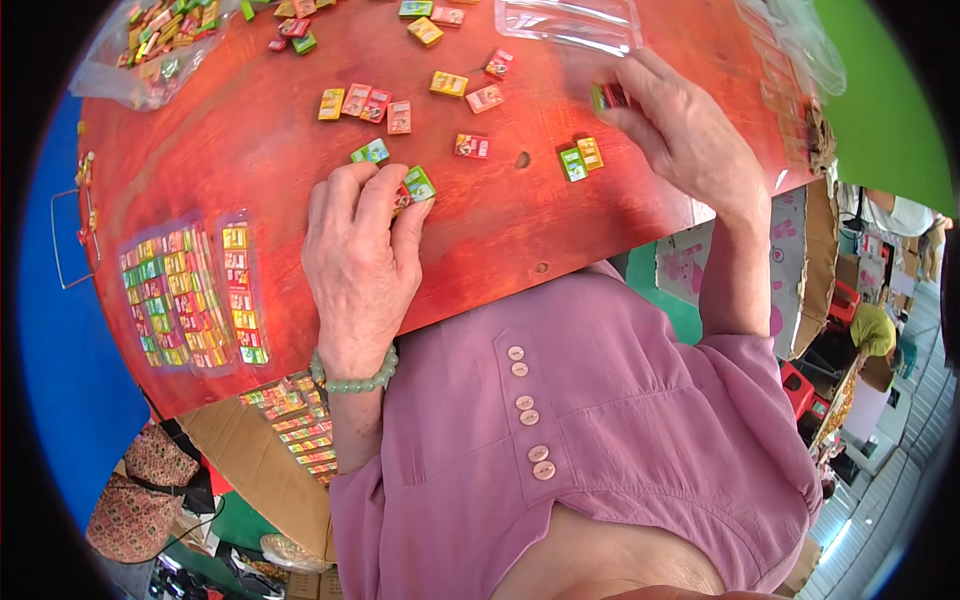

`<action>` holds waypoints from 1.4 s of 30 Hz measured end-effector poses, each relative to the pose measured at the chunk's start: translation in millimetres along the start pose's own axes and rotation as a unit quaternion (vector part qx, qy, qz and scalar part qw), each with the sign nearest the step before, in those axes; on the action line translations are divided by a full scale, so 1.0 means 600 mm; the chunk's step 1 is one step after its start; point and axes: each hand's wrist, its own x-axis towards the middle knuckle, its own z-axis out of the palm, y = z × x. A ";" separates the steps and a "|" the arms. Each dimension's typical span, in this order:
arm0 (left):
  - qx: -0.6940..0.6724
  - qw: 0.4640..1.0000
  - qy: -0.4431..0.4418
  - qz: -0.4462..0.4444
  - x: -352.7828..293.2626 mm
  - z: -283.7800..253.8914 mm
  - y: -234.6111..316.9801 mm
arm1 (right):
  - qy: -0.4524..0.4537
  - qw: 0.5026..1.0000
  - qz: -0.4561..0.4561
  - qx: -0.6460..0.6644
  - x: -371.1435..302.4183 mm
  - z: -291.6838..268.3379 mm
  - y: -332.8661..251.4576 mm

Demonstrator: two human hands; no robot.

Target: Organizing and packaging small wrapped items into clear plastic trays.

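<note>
Currently both hands are loaded over the red counter [500, 215]. Left hand [362, 240]: back up, fingers bent, thumb and fingertips pinching a little group of mini boxes; a green box [420, 183] sticks out past the fingertips, red box next to it mostly covered by the fingers. Right hand [690, 130]: off to the right, thumb and forefinger pinching a small green-and-red stack [606, 97]. Motion blur there, can't tell the count or whether it touches the counter.

Just below the right hand's grip: green-and-blue box [573, 165] and yellow box [590, 153], side by side. Just beyond the left hand's fingers: pale blue-green box [370, 151]. Red-and-white box [472, 146] lies alone between the hands, nearer the left. Farther out, a short row [366, 103] of yellow, pink and red ones, plus other loose singles.

Far side: clear plastic tray [568, 24], near the right hand. Top left: clear bag [152, 92] with a pile of the same boxes. Left side of counter: filled packs [175, 300], narrow filled strip [243, 290] alongside. Below the counter edge: cardboard carton [250, 458] with more filled packs. Green bead bracelet [358, 384] on left wrist.
</note>
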 end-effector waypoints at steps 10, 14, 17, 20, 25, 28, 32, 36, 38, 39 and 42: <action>0.011 1.000 -0.005 0.014 0.007 0.006 0.004 | -0.060 0.996 0.064 -0.012 -0.063 0.018 -0.009; 0.008 1.000 -0.014 0.010 0.009 0.007 0.008 | -0.059 0.997 0.050 0.016 -0.059 0.016 -0.009; -0.002 0.999 -0.036 0.017 0.008 0.006 0.022 | -0.048 0.995 0.055 0.069 -0.061 0.018 0.008; -0.050 0.996 -0.067 0.043 0.009 0.014 0.053 | -0.041 0.993 0.064 0.088 -0.067 0.010 0.025; -0.059 0.992 -0.073 0.088 0.037 0.058 0.083 | -0.071 0.993 0.079 0.055 -0.069 -0.001 0.031; -0.036 0.993 -0.073 0.089 0.050 0.071 0.094 | -0.067 0.992 0.090 0.056 -0.073 0.005 0.025; -0.035 0.992 -0.090 0.082 0.053 0.075 0.106 | -0.030 0.990 0.095 0.104 -0.077 0.018 0.019; -0.029 0.994 -0.082 0.069 0.056 0.080 0.113 | -0.013 0.990 0.042 0.130 -0.071 0.038 0.028; -0.026 0.994 -0.084 0.060 0.056 0.086 0.115 | -0.011 0.991 0.001 0.130 -0.061 0.044 0.033; -0.035 0.994 -0.086 0.064 0.056 0.087 0.116 | -0.010 0.991 0.001 0.131 -0.058 0.043 0.032; -0.041 0.993 -0.088 0.065 0.060 0.089 0.118 | -0.025 0.993 -0.009 0.113 -0.054 0.042 0.032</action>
